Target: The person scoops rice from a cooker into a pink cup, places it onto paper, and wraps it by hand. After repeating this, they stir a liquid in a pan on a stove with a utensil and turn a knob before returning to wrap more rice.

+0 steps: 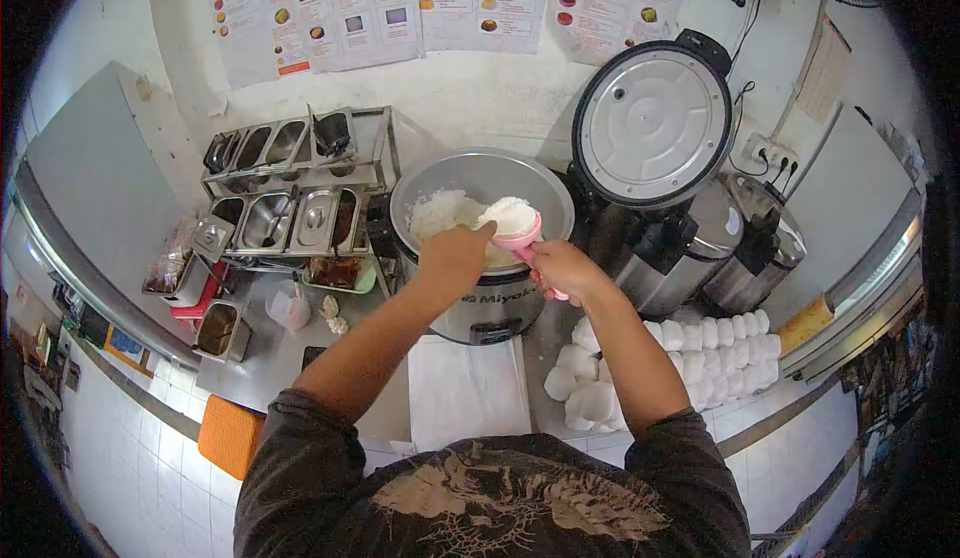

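Observation:
In my right hand (567,266) is the handle of a pink scoop (523,246), its bowl heaped with white rice (511,216). The scoop hangs over the front right part of a rice cooker's round metal pot (405,183), where more cooked rice (445,213) lies. My left hand (455,260) reaches over the pot's front rim, with a finger stretched out to the left edge of the scooped rice. The other fingers of that hand are partly hidden. White paper sheets (468,388) lie on the counter in front of the cooker.
The cooker's lid (652,123) stands raised at the right. Several white rounded bundles (690,363) sit in rows on the right counter, before metal containers (690,248). A rack of metal pans (268,220), a plastic cup (288,308) and a deep metal pan (222,330) are at the left.

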### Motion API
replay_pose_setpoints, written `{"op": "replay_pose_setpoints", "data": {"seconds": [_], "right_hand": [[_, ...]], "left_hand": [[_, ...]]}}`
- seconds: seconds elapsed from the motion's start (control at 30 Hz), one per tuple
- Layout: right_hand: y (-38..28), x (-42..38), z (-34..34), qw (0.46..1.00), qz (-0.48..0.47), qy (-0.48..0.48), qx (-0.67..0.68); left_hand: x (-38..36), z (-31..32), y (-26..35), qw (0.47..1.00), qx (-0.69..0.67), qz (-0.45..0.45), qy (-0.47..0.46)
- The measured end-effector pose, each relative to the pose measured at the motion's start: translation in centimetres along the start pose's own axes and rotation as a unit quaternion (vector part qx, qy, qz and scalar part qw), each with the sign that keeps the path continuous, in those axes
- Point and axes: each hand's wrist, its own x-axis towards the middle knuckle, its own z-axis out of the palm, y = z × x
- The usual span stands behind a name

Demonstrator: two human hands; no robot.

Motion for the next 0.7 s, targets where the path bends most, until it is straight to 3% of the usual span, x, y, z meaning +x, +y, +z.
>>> {"op": "replay_pose_setpoints", "data": {"seconds": [0.1, 0.3, 0.37, 0.43, 0.5, 0.6, 0.67, 0.7], "right_hand": [[0.4, 0.0, -0.1, 1.000, -0.007, 0.001, -0.015], [0.9, -1.6, -1.1, 0.999, -0.014, -0.008, 0.036], [0.3, -3.5, -0.6, 0.999, -0.020, -0.012, 0.029], [0.6, -5.3, -0.5, 0.998, -0.026, -0.037, 0.039], [1.2, -7.8, 0.0, 0.992, -0.019, -0.073, 0.104], [5.1, -9.7, 1.8, 0.985, 0.016, -0.102, 0.139], [9.4, -10.3, 2.7, 0.993, 0.032, -0.096, 0.061], [12.2, -10.0, 3.6, 0.998, -0.029, -0.064, 0.001]], "left_hand": [[0.6, 1.7, -0.4, 0.999, 0.007, -0.044, 0.023], [3.8, 3.9, -5.2, 0.991, 0.087, -0.069, -0.072], [3.1, 3.2, -4.1, 0.977, 0.190, -0.099, -0.010], [3.3, 4.3, -5.2, 0.974, 0.188, -0.093, 0.086], [1.8, 0.4, -4.3, 0.982, 0.153, -0.043, 0.105], [-3.0, 0.3, -4.2, 0.978, -0.066, -0.011, 0.197], [-8.8, 2.3, -3.6, 0.977, -0.094, -0.026, 0.191], [-11.7, 4.0, -3.5, 0.984, -0.122, -0.085, 0.095]]}}
